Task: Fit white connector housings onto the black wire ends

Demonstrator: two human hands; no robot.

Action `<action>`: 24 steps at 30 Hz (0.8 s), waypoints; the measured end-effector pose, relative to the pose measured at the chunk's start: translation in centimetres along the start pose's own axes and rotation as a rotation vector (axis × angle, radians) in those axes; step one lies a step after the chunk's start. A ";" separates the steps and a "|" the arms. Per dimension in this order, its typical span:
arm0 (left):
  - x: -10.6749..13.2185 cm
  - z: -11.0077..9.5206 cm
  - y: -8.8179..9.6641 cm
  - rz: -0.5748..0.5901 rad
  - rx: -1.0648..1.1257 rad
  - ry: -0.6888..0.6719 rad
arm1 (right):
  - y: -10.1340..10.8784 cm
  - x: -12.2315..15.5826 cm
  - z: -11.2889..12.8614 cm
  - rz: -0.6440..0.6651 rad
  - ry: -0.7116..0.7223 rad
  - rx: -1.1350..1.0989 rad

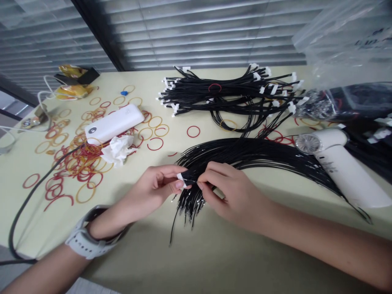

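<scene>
My left hand (156,185) pinches a small white wire connector (181,179) between thumb and fingers. My right hand (226,190) grips the black wires (191,181) right beside that connector, with the two hands almost touching. A long bundle of thin black wires (245,153) fans out across the table to the right, and its loose ends hang below my hands. Behind it lies a second bundle of black wires with white connectors (232,92). A grey smartwatch (87,234) sits on my left wrist.
Many red and tan rubber bands (76,165) lie scattered left of my hands, around a white power bank (114,123) and crumpled tissue (118,150). A white handheld fan (346,167) lies right, a clear plastic bag (343,41) stands behind it, and a black cable (29,208) runs along the left.
</scene>
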State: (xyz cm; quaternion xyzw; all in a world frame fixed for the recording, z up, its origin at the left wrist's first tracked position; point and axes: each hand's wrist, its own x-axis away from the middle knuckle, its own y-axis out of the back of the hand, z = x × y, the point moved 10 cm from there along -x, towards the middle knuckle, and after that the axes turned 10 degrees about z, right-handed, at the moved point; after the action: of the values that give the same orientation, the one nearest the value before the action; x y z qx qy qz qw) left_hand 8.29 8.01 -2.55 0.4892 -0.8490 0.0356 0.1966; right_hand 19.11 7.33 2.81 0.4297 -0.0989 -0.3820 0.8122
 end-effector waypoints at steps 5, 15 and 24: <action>0.1 -0.5 -0.1 -0.007 -0.074 -0.022 | 0.1 -0.2 -0.3 0.019 -0.027 -0.017; 0.2 -1.5 -0.4 0.006 -0.204 -0.085 | -0.2 -0.4 0.7 0.120 0.068 0.104; 0.4 -2.5 -1.2 0.031 -0.422 -0.148 | -0.1 -0.6 1.2 0.067 0.076 0.150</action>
State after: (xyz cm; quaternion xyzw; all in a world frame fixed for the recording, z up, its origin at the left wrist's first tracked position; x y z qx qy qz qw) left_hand 9.86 7.68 -0.24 0.4253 -0.8572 -0.1758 0.2311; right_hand 18.09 6.99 3.58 0.5001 -0.1108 -0.3297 0.7931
